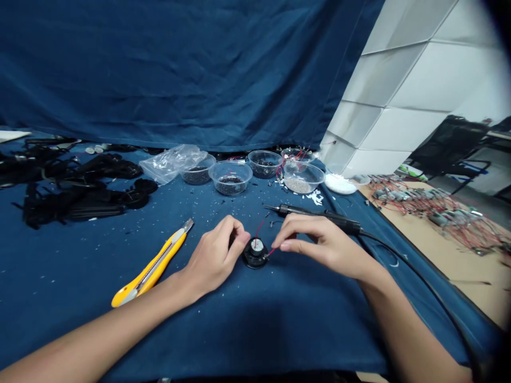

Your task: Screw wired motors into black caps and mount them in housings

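A small round black speaker (254, 260) with a pale disc on top lies on the blue cloth between my hands. One thin red wire (259, 227) stands up over it. My left hand (217, 252) is closed, thumb and forefinger pinched at the speaker's upper left edge; what sits between the fingertips is hidden. From the right, my right hand (315, 239) pinches a second red wire (271, 251) that runs to the speaker's right rim. Just behind the right hand lies a soldering iron (341, 219), its tip pointing left.
Left of my hands lies a yellow utility knife (154, 266). Black cabled parts (80, 197) pile up far left. Behind are a plastic bag (171, 162) and several clear bowls (230, 178) of small parts. Wired components (431, 199) cover the board at right. The iron's cable (419, 276) curves along the right.
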Action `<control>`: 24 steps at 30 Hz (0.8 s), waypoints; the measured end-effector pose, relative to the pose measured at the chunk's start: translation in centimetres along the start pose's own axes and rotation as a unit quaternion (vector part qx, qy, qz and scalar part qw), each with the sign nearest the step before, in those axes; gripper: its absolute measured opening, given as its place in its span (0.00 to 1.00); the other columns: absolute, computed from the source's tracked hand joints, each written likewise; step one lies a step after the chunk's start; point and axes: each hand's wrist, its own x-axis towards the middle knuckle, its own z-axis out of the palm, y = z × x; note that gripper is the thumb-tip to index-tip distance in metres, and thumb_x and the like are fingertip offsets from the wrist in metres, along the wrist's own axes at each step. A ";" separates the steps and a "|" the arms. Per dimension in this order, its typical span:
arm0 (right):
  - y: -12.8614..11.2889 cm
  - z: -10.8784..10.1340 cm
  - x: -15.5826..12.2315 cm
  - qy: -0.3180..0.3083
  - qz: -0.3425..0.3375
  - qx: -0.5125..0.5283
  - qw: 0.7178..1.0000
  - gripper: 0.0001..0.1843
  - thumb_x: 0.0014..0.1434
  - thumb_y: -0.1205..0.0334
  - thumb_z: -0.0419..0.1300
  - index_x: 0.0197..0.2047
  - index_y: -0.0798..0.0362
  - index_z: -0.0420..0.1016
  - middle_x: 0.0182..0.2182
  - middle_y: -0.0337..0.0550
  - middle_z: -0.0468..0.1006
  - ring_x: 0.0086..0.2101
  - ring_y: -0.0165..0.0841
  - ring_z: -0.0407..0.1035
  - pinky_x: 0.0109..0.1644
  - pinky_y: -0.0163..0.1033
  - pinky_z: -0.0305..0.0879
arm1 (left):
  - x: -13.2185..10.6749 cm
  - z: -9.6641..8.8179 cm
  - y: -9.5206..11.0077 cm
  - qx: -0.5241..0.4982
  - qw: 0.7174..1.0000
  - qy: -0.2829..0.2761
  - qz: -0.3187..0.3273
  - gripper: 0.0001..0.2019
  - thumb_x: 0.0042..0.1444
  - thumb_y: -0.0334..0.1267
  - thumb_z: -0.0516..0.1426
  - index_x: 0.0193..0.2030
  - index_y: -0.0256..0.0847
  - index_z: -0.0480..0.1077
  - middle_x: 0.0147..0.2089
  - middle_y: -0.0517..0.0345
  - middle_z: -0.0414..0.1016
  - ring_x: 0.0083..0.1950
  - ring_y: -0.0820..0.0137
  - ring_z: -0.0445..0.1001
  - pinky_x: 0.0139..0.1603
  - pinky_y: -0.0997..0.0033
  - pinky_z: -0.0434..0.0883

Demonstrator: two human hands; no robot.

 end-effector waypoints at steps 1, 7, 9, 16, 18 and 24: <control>-0.1 0.3 0.1 -0.006 0.005 0.008 1.000 0.08 0.62 0.60 0.59 0.39 0.52 0.79 0.36 0.40 0.77 0.38 0.29 0.69 0.45 0.34 0.62 | -0.3 -0.1 0.1 -0.002 0.998 0.019 0.065 0.11 0.66 0.45 0.49 0.39 0.39 0.62 0.34 0.58 0.70 0.35 0.72 0.69 0.37 0.71 0.66; 0.1 1.0 0.3 -0.042 0.060 0.030 0.997 0.07 0.59 0.61 0.62 0.40 0.53 0.77 0.34 0.38 0.77 0.34 0.26 0.69 0.41 0.31 0.63 | -0.9 0.2 0.0 0.021 0.958 -0.010 0.287 0.08 0.60 0.33 0.59 0.45 0.38 0.65 0.38 0.54 0.73 0.41 0.70 0.71 0.46 0.66 0.70; 0.1 0.8 0.2 -0.060 0.080 0.018 0.995 0.10 0.59 0.61 0.62 0.44 0.52 0.76 0.31 0.36 0.76 0.32 0.26 0.68 0.39 0.31 0.62 | -0.7 0.2 -0.1 0.025 0.957 -0.027 0.288 0.06 0.61 0.30 0.57 0.45 0.37 0.67 0.38 0.54 0.73 0.41 0.70 0.72 0.46 0.67 0.70; 0.9 1.1 0.1 -0.050 0.154 0.024 0.987 0.20 0.61 0.50 0.57 0.52 0.51 0.69 0.29 0.37 0.72 0.28 0.26 0.67 0.28 0.29 0.62 | -0.1 -0.2 -0.4 0.074 0.961 -0.099 0.248 0.06 0.64 0.33 0.53 0.44 0.37 0.70 0.40 0.53 0.74 0.43 0.69 0.71 0.49 0.65 0.68; 1.5 1.8 0.3 -0.015 0.186 0.039 0.982 0.24 0.60 0.45 0.56 0.54 0.50 0.66 0.31 0.38 0.72 0.27 0.27 0.67 0.22 0.29 0.61 | 0.0 -0.1 -0.5 0.088 0.963 -0.110 0.230 0.06 0.65 0.33 0.53 0.44 0.37 0.70 0.40 0.54 0.74 0.44 0.69 0.70 0.50 0.64 0.67; 2.7 3.4 1.0 -0.034 0.145 0.011 0.989 0.14 0.61 0.53 0.57 0.46 0.52 0.71 0.32 0.39 0.73 0.30 0.26 0.67 0.25 0.27 0.62 | 0.1 0.4 -0.8 0.108 0.962 -0.124 0.220 0.06 0.66 0.35 0.52 0.42 0.37 0.69 0.39 0.55 0.72 0.43 0.69 0.68 0.48 0.66 0.65</control>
